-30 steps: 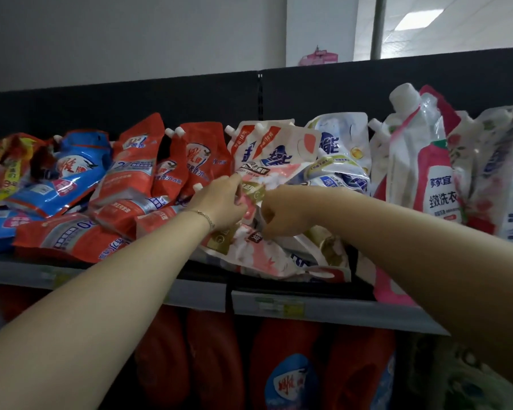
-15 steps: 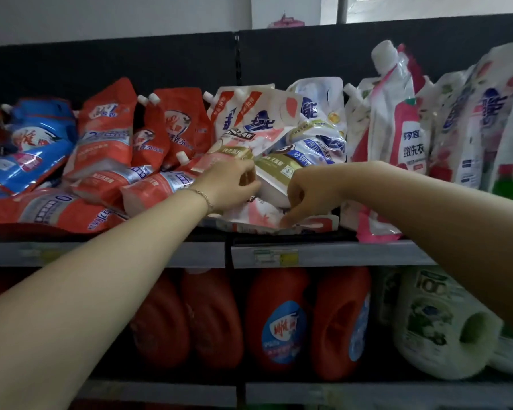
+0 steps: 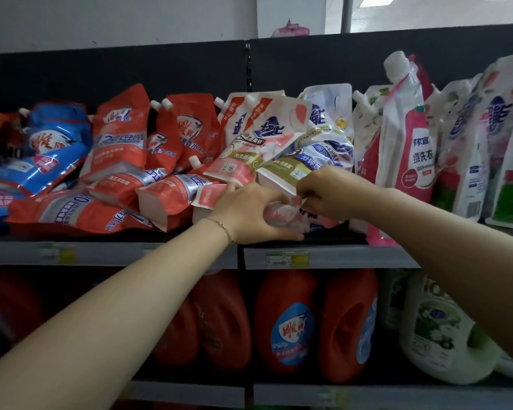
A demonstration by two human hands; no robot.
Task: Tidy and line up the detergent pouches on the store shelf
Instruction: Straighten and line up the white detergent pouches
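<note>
Detergent pouches lie in a jumble on the upper shelf [image 3: 332, 255]. Red pouches [image 3: 119, 137] and blue pouches [image 3: 51, 152] sit at the left, white and pink pouches [image 3: 258, 134] in the middle, tall pink-and-white pouches [image 3: 412, 149] stand at the right. A pink-and-white pouch [image 3: 282, 214] lies flat at the shelf's front. My left hand [image 3: 249, 214] grips its left side, thumb along the shelf. My right hand [image 3: 326, 193] pinches its upper right edge, under a white-and-gold pouch [image 3: 285, 173].
The dark back panel rises behind the pouches. Price tags [image 3: 285, 257] are fixed to the shelf's front rail. On the lower shelf stand red detergent jugs [image 3: 290, 321] and a white jug [image 3: 439, 329] at the right.
The view dropped then rose a little. My hands came closer together and lower on the flat pink-and-white pouch near the shelf's front edge.
</note>
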